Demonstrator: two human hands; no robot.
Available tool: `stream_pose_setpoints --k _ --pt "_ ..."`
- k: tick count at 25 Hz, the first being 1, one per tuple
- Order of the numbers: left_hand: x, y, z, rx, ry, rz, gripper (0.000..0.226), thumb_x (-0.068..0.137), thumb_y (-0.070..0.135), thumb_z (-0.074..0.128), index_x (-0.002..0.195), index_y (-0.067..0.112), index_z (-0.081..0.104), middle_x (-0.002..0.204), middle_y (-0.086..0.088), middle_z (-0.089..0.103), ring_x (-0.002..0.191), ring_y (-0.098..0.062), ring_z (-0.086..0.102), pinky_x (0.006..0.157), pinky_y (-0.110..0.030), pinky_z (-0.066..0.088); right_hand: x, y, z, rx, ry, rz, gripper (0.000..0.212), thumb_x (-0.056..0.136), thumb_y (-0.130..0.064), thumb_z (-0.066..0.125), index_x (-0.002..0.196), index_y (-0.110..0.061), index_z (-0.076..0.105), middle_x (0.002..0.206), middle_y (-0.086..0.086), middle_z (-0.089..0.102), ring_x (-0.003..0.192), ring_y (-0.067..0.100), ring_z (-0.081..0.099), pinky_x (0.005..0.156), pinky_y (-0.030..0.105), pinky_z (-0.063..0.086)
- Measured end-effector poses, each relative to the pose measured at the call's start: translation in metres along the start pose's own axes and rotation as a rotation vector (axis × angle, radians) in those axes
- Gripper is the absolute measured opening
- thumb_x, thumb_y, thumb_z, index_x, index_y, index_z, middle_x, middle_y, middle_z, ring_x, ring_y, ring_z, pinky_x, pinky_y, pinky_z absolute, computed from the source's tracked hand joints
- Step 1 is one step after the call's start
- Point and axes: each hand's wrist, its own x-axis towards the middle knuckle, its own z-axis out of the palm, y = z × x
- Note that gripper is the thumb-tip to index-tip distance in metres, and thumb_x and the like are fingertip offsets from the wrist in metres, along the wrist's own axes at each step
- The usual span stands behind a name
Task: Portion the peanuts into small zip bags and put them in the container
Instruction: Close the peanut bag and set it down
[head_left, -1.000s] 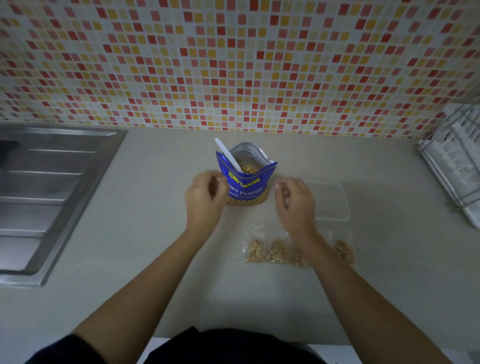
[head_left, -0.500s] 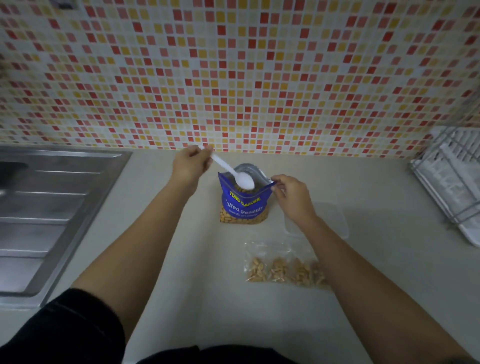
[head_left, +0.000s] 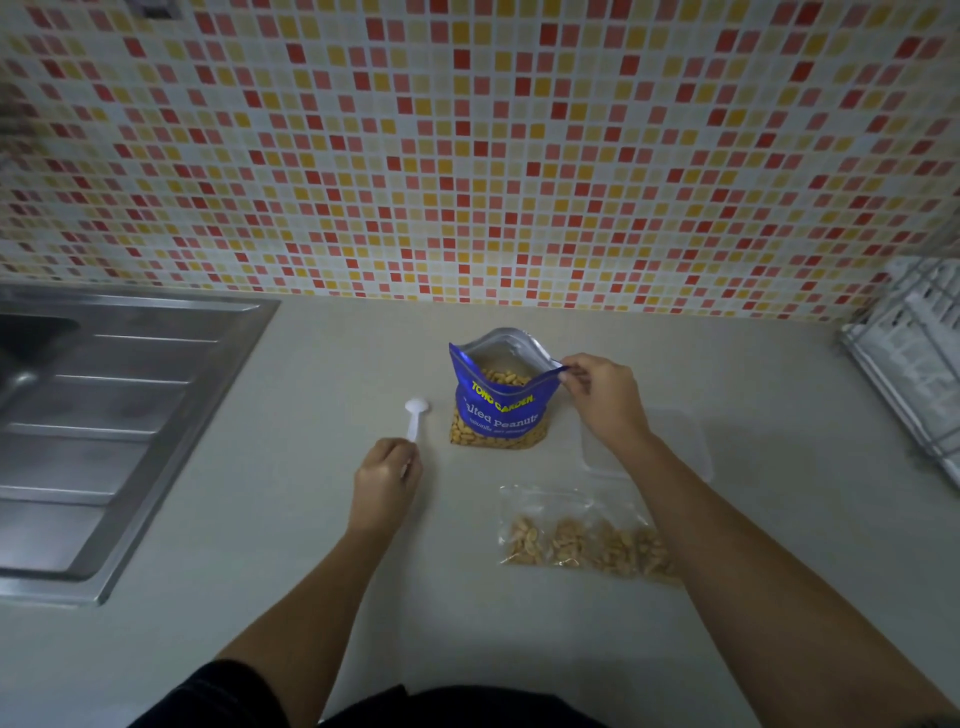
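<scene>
Peanuts (head_left: 503, 375) sit in a blue pouch (head_left: 496, 410) that stands up in the middle of the table (head_left: 311, 597). The right hand (head_left: 605, 402) pinches the right corner of the pouch's top edge, with thumb and fingers (head_left: 571, 373) closed on it. I think that keeps the mouth wide and stops the pouch from tipping.

The left hand (head_left: 387, 480) is just left of the pouch, its fingers curled round the end of a white spoon (head_left: 415, 415). The spoon's bowl looks empty and seems to lie on the table. I cannot tell if the spoon is being put down or picked up.

Zip bags (head_left: 576, 540) with peanuts in them lie flat in front of the pouch. The right arm crosses over one end, so I cannot count them. A clear container (head_left: 680, 441) sits right of the pouch, partly hidden by the right wrist. It looks like no bags are in it yet.

A sink (head_left: 104, 415) is far left, a wire rack (head_left: 914, 364) far right, and a tiled wall (head_left: 467, 156) behind. Only the arm lies between the bags and the container.
</scene>
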Motion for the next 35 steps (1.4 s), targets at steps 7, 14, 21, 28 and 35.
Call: stream_pose_setpoints --k 7,14,21,28,35 --pt "-0.003 -0.004 0.011 0.121 -0.202 -0.1 0.004 0.071 -0.006 0.064 0.074 -0.004 0.067 0.08 -0.023 0.066 0.076 -0.04 0.062 0.068 -0.037 0.053 0.001 -0.004 -0.003 -0.003 -0.051 -0.009 0.021 0.083 -0.007 0.061 0.103 -0.005 0.067 0.097 0.014 0.072 0.086 0.024 0.068 0.081 0.026 0.049" --pt "0.056 0.027 -0.016 -0.175 -0.045 -0.113 0.031 0.083 0.016 0.064 0.111 0.001 0.062 0.102 -0.009 0.062 0.082 -0.019 0.062 0.077 -0.026 0.049 0.011 -0.001 -0.01 0.027 -0.183 -0.091 0.037 0.075 -0.015 0.074 0.11 -0.007 0.064 0.107 0.013 0.068 0.095 0.023 0.065 0.091 0.036 0.051" --pt "0.144 0.055 -0.034 -0.267 -0.545 0.137 0.043 0.077 0.008 0.073 0.117 0.008 0.059 0.099 -0.009 0.065 0.089 -0.015 0.059 0.085 -0.029 0.052 0.021 0.001 -0.003 0.104 -0.263 -0.051 0.03 0.073 -0.012 0.075 0.102 -0.008 0.07 0.094 0.012 0.074 0.078 0.012 0.063 0.075 0.015 0.046" --pt "0.183 0.033 -0.052 0.108 -0.806 0.451 0.023 0.087 0.013 0.061 0.108 0.003 0.063 0.103 -0.015 0.065 0.088 -0.015 0.053 0.079 -0.025 0.043 0.026 0.008 0.001 0.084 -0.295 -0.111 0.009 0.083 -0.014 0.065 0.089 -0.01 0.071 0.082 0.011 0.073 0.071 0.02 0.062 0.064 0.012 0.04" --pt "0.177 0.034 -0.039 0.233 -0.891 0.392 0.023 0.089 0.014 0.057 0.107 0.001 0.059 0.106 -0.017 0.061 0.089 -0.018 0.051 0.079 -0.026 0.039 0.028 0.012 0.01 -0.014 -0.305 0.026 0.012 0.082 -0.014 0.065 0.089 -0.008 0.072 0.084 0.011 0.073 0.072 0.015 0.057 0.066 0.018 0.035"
